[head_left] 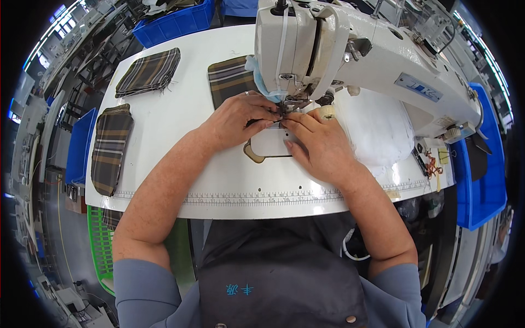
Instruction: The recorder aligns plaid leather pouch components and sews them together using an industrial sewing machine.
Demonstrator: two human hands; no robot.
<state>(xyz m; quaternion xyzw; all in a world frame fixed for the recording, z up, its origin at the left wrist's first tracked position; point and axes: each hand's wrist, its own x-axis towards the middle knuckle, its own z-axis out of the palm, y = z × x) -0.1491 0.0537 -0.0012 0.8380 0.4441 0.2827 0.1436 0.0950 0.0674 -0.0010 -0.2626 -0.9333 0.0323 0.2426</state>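
A white sewing machine (284,49) stands over the table, its presser foot and needle area at the centre. My left hand (240,121) is closed there, thumb and fingers pinching a bit of dark fabric (255,122) mostly hidden by the fingers. From the other side my right hand (322,143) reaches in, fingers stretched out with tips at the presser foot and thumb apart on the machine bed. A pale ribbed band (327,112) shows at its knuckles. Behind my left hand lies a brown and grey plaid fabric piece (231,77), partly hidden by the machine head.
Two stacks of plaid fabric pieces (147,72) (111,148) lie at the table's left. A printed ruler strip (240,200) runs along the front edge. White material (377,131) lies under the machine arm. Blue bins (481,191) (175,24) and a green basket (101,246) flank the table.
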